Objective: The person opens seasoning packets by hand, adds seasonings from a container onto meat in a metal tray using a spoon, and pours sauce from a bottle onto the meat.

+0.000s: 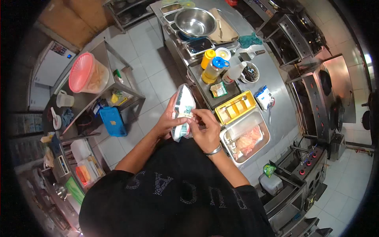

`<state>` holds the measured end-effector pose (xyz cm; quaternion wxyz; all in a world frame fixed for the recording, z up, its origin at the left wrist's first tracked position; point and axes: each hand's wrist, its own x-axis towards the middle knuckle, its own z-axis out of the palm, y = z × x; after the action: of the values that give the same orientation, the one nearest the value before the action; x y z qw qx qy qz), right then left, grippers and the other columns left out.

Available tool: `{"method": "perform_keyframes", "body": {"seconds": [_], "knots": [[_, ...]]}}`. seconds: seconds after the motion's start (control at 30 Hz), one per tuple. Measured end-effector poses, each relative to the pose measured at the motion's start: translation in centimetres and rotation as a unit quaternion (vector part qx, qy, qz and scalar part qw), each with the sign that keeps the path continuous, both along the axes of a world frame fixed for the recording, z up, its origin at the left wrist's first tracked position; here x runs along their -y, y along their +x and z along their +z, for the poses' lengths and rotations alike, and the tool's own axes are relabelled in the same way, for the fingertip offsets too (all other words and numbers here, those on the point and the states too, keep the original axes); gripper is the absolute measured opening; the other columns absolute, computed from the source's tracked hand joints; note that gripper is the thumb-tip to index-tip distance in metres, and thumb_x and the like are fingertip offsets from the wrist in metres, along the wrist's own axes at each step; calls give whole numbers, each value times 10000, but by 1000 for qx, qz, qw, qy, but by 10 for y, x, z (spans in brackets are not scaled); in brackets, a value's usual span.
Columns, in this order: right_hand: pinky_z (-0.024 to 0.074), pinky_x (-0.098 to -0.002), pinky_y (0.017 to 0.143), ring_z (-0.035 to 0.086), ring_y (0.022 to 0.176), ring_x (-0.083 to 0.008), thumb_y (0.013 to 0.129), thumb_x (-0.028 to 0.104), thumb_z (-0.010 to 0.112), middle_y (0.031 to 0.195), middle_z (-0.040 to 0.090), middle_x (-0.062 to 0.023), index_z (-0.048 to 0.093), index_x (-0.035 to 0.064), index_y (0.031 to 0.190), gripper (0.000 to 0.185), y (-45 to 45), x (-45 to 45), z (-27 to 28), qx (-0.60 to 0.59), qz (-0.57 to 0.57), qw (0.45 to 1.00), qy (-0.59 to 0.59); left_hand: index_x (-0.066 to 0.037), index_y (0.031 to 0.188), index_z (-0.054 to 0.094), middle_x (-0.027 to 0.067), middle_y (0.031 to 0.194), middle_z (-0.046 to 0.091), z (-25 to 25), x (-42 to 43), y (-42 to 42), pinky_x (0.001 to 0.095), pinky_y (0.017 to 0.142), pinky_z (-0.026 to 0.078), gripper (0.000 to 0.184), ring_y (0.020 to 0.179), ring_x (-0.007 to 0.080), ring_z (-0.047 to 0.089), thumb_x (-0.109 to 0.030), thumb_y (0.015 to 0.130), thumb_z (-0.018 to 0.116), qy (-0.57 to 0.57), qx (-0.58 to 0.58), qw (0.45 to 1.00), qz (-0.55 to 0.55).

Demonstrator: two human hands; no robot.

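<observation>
A white plastic packet (184, 103) with green and dark print is held up in front of my chest. My left hand (169, 120) is wrapped round its left side. From the right, my right hand (206, 129) pinches the packet's edge near the middle, where a thin pale band seems to cross it. What the packet contains cannot be made out. To the right of my hands, a steel tray (265, 147) holds pinkish raw meat (248, 141). Beside that tray is a yellow divided container (250, 102).
On the steel counter (278, 114) stand an oil bottle (211, 75) with a blue top, a yellow squeeze bottle (207, 58), a white bottle (233, 73) and a large steel bowl (195, 23). A lidded pink tub (89, 73) sits left. Stoves (316, 106) line the right.
</observation>
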<state>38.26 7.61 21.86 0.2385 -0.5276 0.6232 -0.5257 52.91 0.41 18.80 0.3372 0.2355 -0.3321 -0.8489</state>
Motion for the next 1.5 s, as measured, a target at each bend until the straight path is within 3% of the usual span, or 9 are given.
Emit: {"method": "perform_keyframes", "body": {"seconds": [0.27, 0.4, 0.6, 0.73, 0.93, 1.07, 1.13, 1.2, 1.5], "knots": [[475, -369, 820, 582, 901, -305, 838, 39, 649, 976, 641, -108, 651, 28, 926, 89, -10, 0, 1, -212, 85, 973, 11, -103, 1552, 165, 103, 1355, 492, -4, 1, 7, 360, 1079, 371, 996, 1278, 228, 474, -51, 747, 749, 38, 23, 999, -17], [377, -412, 980, 527, 907, -239, 954, 257, 567, 799, 569, -59, 637, 40, 929, 229, -47, 0, -17, 181, 310, 931, 62, -81, 1537, 187, 130, 1309, 527, -19, 31, 15, 373, 970, 486, 1027, 1181, 242, 562, 11, 657, 709, 34, 16, 995, -96], [285, -239, 478, 243, 499, -55, 1030, 276, 483, 577, 294, 69, 614, -31, 1130, 349, -96, 30, -19, 637, 163, 749, 80, -23, 1545, 183, 136, 1477, 397, -33, 48, 1, 368, 1085, 358, 1168, 1329, 233, 415, -71, 583, 843, -214, -25, 936, -277], [213, -227, 439, 219, 486, -41, 1073, 247, 388, 589, 280, 66, 553, -16, 1286, 376, -108, 47, -63, 744, 220, 626, 74, -32, 1535, 214, 163, 1399, 510, -29, 25, 8, 384, 1051, 417, 1116, 1247, 251, 541, 60, 576, 776, 58, -224, 941, -248], [211, -174, 397, 255, 483, -21, 1062, 313, 428, 660, 349, 58, 337, 140, 1511, 490, -69, 38, -51, 596, 79, 788, 133, 21, 1480, 284, 288, 1381, 470, -61, -1, 32, 441, 957, 511, 836, 1258, 391, 512, -96, 738, 649, 187, -410, 889, -83], [333, -151, 460, 613, 705, -88, 993, 496, 510, 1137, 633, -46, 376, 103, 1464, 628, -41, 30, -28, 245, 232, 906, 256, 38, 1453, 315, 304, 1347, 499, -87, -9, 31, 403, 873, 558, 763, 1239, 372, 542, -79, 778, 651, 197, -355, 911, 76], [502, -257, 772, 627, 950, -165, 928, 87, 658, 1268, 567, -134, 362, 9, 1433, 591, -19, 30, -23, 205, 288, 908, 225, 37, 1301, 477, 195, 1098, 663, -52, -8, 36, 393, 881, 554, 596, 984, 272, 687, 22, 752, 706, 163, -284, 938, 116], [494, -294, 878, 611, 986, -161, 853, 29, 735, 1236, 588, -115, 424, -16, 1393, 625, 1, 38, -26, 6, 261, 961, 94, -51, 1362, 460, 143, 1223, 629, -64, -5, 27, 440, 978, 506, 621, 1079, 272, 651, 13, 783, 677, 74, -205, 962, 164], [486, -244, 743, 597, 831, -103, 850, 51, 738, 953, 675, -39, 663, -42, 1127, 302, -12, 49, -2, 130, 225, 953, 156, -60, 1378, 482, 118, 1348, 575, -60, 6, 63, 443, 1081, 402, 698, 1263, 259, 536, -582, 919, 543, 96, -444, 888, 76]]}}
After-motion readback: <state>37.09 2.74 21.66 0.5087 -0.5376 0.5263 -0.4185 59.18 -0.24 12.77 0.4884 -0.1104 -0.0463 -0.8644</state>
